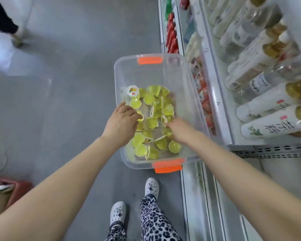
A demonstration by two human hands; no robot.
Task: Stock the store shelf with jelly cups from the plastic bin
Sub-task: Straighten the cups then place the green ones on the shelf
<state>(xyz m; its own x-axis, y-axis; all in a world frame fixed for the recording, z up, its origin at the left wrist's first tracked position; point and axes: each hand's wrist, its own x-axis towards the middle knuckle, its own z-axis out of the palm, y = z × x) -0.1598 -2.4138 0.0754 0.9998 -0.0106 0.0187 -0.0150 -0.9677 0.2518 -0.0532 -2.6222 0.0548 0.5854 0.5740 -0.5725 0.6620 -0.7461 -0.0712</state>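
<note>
Left hand point(122, 124) and right hand point(179, 131) reach among jelly cups point(151, 122), their grips blurred

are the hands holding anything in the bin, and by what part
The left hand seems to pinch a jelly cup at its lid edge; the right hand is blurred, cannot tell.

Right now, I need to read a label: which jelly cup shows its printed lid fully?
The jelly cup at the pile's far-left corner: its white lid faces up; others show mostly green jelly.
</note>
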